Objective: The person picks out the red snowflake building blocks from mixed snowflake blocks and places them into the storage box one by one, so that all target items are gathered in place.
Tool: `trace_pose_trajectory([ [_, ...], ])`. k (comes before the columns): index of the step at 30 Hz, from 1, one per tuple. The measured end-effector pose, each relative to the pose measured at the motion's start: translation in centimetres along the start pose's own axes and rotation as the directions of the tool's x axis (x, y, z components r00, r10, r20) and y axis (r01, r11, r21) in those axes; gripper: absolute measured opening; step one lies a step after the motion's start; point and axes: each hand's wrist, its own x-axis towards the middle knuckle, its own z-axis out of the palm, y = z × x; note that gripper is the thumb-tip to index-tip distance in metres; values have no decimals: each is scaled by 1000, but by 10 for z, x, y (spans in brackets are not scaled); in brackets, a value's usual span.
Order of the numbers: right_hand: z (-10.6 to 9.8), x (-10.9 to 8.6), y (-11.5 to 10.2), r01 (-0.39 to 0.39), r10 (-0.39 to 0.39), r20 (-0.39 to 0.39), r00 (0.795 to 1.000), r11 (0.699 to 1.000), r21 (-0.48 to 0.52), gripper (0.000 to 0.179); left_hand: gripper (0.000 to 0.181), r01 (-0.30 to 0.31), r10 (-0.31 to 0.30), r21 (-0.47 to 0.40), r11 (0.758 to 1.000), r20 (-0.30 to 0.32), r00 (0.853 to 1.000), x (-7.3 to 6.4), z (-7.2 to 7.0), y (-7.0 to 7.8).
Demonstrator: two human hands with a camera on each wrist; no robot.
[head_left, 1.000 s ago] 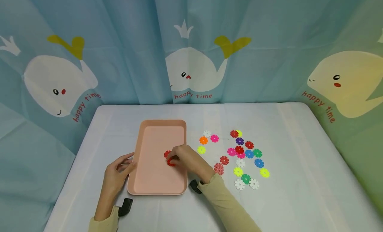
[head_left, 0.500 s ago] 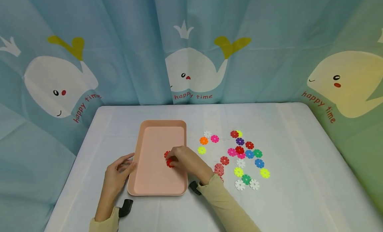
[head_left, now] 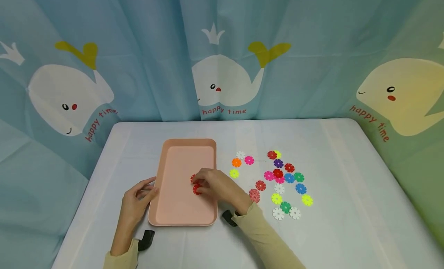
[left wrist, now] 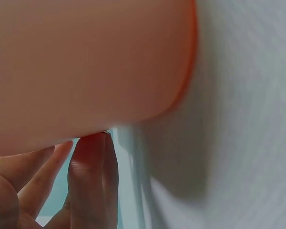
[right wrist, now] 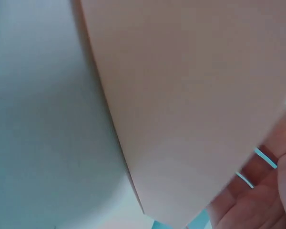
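Observation:
A pink tray (head_left: 180, 219) lies on the table in the head view. My left hand (head_left: 136, 197) rests at its left side, thumb and fingertips touching the rim; the left wrist view shows fingers (left wrist: 88, 171) against the outer wall of the tray (left wrist: 86, 71). Over the tray's right half is my right hand (head_left: 216, 183), thumb and index finger apart above a red notched disc (head_left: 196, 189). Another red disc (head_left: 192, 179) lies just beyond it, partly covered by the fingers. In the right wrist view the tray (right wrist: 190, 95) hides most of that hand (right wrist: 257, 200).
Several notched discs in many colours lie scattered right of the tray, among them an orange disc (head_left: 236, 162), a purple disc (head_left: 278, 163) and a blue disc (head_left: 300, 189). Some overlap. A blue curtain (head_left: 149, 68) stands behind the white table (head_left: 347, 207).
The nearer red disc has shifted slightly left in the tray. My right thumb and index finger have spread apart over it. The left hand stays at the tray's side.

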Motion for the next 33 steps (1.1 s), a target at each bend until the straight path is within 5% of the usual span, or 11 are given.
trace_pose_trajectory([
  [33, -28, -37, 8, 23, -34, -146, 989, 997, -78, 27, 41, 2, -2, 14, 1000, -5, 1000, -1, 0, -1],
])
